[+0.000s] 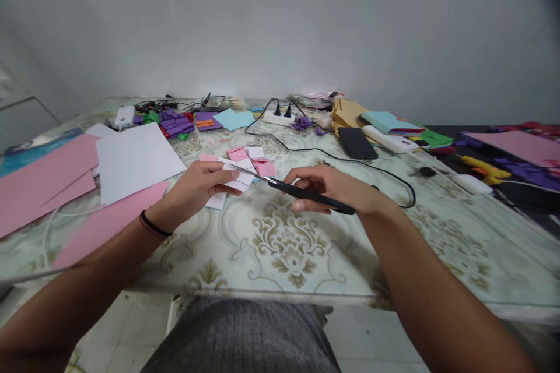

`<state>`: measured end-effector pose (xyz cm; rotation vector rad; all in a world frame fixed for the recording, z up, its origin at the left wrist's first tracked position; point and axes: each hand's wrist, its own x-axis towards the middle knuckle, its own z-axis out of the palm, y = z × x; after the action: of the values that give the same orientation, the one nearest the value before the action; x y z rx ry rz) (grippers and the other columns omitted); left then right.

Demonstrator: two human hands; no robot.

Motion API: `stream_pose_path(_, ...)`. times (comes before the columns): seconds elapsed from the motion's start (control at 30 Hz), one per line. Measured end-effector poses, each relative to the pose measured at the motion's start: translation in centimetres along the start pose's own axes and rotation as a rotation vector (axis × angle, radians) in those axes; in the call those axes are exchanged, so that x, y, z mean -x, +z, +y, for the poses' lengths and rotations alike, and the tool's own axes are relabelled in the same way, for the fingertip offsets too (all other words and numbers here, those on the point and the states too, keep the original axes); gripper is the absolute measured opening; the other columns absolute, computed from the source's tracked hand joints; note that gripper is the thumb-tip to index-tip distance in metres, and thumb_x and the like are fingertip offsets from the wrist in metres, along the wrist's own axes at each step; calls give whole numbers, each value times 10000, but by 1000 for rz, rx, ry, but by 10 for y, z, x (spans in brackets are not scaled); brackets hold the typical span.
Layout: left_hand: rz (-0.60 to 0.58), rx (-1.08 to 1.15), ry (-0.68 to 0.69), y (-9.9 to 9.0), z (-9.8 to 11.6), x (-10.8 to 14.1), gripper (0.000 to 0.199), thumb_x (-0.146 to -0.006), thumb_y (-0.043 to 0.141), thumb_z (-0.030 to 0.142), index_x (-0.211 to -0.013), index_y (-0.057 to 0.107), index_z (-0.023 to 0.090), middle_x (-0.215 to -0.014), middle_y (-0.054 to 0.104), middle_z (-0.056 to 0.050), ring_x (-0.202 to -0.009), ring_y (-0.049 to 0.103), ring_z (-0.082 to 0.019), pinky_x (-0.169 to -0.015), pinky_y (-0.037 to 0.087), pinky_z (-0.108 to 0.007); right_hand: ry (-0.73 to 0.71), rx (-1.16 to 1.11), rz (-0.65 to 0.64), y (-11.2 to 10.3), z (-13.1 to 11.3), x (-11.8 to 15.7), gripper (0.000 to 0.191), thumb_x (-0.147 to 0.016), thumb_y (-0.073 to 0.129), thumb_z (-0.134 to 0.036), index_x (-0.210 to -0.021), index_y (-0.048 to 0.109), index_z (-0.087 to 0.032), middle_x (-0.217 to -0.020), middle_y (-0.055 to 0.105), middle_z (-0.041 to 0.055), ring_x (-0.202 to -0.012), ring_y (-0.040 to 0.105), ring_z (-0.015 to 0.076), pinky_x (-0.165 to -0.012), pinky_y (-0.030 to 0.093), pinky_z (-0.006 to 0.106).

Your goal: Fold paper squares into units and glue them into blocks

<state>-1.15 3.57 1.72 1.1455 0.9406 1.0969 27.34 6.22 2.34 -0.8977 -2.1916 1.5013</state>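
Between the thumb and fingers of my left hand [202, 182] is a small piece of white paper [242, 180] with fold or line marks on it. My right hand [322, 185] is closed on black-handled scissors [315, 194], their blades pointing left across the white paper. Whether the blades are parted or closed on the paper is too fine to make out. Just behind the paper lie small pink paper pieces [238, 154] and a small white one [255, 152]. A pale piece [216, 201] rests on the table below my left fingers.
Large white [137, 157] and pink sheets [48, 180] cover the left side. Purple paper strips [177, 122] and a power strip [279, 118] are at the back. A black cable [341, 155] loops to the right, near a dark phone [357, 143] and a yellow glue gun [485, 170].
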Motion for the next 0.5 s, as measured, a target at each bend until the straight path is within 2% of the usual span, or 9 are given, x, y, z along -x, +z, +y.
stream_pose_path(0.37, -6, -46, -9, 0, 1, 0, 237, -689, 895, 297, -635, 745, 123, -673, 681, -38, -694, 663, -166, -731, 611, -322, 39, 63, 35, -1, -1, 2, 430, -801, 817, -508, -986, 637, -164, -505, 428, -102, -434, 312, 57, -420, 219, 204)
stream_pose_path(0.5, -33, -117, -8, -4, -1, 1, 204, -718, 866, 305, -669, 766, 134, -713, 707, -51, -676, 658, -157, -607, 540, -257, -22, 65, 58, -2, -1, 2, 448, -815, 795, -544, -1009, 627, -178, -582, 411, -87, -507, 320, 77, -485, 228, 229)
